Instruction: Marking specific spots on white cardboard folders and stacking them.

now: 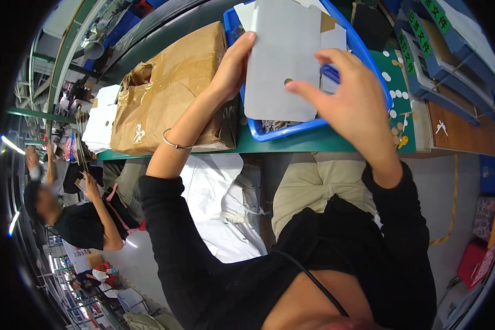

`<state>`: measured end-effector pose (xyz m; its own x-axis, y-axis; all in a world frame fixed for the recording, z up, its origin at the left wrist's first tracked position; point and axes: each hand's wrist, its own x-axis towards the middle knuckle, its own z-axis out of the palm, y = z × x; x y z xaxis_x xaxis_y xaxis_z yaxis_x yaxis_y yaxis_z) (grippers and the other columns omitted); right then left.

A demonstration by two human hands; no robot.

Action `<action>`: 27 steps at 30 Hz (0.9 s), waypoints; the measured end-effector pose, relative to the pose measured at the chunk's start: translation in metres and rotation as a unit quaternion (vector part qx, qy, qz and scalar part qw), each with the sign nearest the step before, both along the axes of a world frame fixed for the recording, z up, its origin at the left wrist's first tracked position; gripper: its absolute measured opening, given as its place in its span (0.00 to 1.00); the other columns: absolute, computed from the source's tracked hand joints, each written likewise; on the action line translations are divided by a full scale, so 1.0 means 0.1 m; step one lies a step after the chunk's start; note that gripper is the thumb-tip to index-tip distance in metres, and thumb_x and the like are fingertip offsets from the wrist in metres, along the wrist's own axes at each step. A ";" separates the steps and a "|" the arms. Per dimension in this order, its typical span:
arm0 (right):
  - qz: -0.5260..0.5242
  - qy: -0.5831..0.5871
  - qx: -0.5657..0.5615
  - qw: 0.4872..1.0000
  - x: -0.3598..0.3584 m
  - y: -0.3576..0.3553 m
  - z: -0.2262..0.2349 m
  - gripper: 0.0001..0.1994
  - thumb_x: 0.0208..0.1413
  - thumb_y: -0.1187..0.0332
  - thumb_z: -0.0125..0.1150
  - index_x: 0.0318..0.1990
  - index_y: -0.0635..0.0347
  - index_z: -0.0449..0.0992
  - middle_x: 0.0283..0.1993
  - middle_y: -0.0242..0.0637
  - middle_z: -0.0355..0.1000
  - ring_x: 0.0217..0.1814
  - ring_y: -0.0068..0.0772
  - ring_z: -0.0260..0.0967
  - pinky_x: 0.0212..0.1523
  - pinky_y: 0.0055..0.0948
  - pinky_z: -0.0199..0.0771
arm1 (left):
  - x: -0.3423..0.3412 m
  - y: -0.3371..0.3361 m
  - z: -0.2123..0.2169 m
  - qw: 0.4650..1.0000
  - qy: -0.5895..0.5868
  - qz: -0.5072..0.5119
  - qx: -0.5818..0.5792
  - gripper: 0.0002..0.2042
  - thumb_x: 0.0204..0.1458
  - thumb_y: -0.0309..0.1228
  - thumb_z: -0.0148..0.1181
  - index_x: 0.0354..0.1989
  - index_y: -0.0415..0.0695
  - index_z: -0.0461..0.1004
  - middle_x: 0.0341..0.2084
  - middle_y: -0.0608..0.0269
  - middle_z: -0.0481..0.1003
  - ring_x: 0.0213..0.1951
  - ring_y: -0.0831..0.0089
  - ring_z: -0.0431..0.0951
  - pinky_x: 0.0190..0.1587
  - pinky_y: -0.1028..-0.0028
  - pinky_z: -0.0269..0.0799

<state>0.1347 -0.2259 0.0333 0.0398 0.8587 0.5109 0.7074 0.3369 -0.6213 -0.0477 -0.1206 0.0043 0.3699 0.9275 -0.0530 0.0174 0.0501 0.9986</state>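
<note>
My left hand (234,69) grips the left edge of a pale grey-white flat cardboard piece (275,49), its thumb over the edge. The piece is tilted up above a blue plastic basket (291,132) and has a small round hole near its lower middle. My right hand (355,96) is at its right side, the thumb stretched toward the hole and the index finger bent above. A dark blue stick-like thing (330,73) shows between that thumb and index finger, seemingly held against the palm. The other right fingers are hidden.
A taped brown carton (173,88) stands left of the basket, with white card pieces (100,124) beyond it. White discs (393,77) and a yellow thing (403,142) lie on the green tabletop at right, near blue file holders (440,71). A person (77,217) works at left.
</note>
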 end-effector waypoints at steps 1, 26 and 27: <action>-0.011 -0.030 -0.007 0.999 -0.09 0.00 -0.01 0.33 0.32 0.52 0.70 0.43 0.67 0.67 0.38 0.40 0.67 0.33 0.36 0.67 0.34 0.28 0.68 | 0.04 -0.01 0.05 1.000 -0.001 -0.018 -0.004 0.33 0.49 0.57 0.41 0.53 0.40 0.58 0.49 0.40 0.60 0.49 0.55 0.62 0.50 0.64 0.54; 0.046 -0.015 -0.001 0.999 -0.02 -0.18 -0.03 0.21 0.35 0.75 0.63 0.43 0.55 0.73 0.56 0.39 0.61 0.31 0.23 0.62 0.27 0.18 0.61 | 0.26 -0.07 0.22 0.999 -0.021 -0.028 -0.038 0.27 0.51 0.48 0.44 0.49 0.34 0.63 0.49 0.41 0.62 0.47 0.54 0.65 0.52 0.61 0.55; 0.053 -0.050 -0.005 0.997 -0.08 -0.16 -0.07 0.23 0.33 0.74 0.66 0.44 0.53 0.73 0.57 0.38 0.61 0.36 0.27 0.65 0.30 0.21 0.65 | 0.27 -0.07 0.20 0.999 -0.030 -0.031 -0.030 0.27 0.51 0.48 0.44 0.48 0.34 0.63 0.48 0.42 0.63 0.47 0.54 0.65 0.52 0.62 0.55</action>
